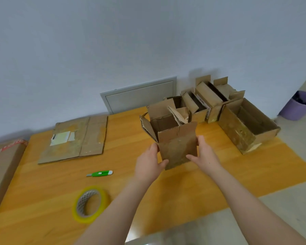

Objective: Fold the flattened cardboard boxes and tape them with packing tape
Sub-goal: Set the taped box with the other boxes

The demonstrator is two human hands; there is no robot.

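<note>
As we look down from the head view, we hold a small brown corrugated cardboard box (177, 138) between both hands over the middle of the orange wooden worktop (228, 167). We cannot tell whether its base touches the surface. The left hand (148, 163) takes the near left edge and the right hand (205, 154) the near right edge. Each grip is closed on the box, thumb on the front face and fingers round the side.

Its top flaps stand open, and two of them look torn and ragged. We judge it light and empty, stiff along the creases but easy to crush on the flat walls, so we would hold it low at the corners rather than by the frayed flaps.

A roll of yellowish packing tape (90, 204) lies flat near the front left. A green utility knife (100, 173) lies between it and a flattened brown cardboard sheet (74, 138). Several open brown cardboard boxes (245, 128) stand at the far right.
</note>
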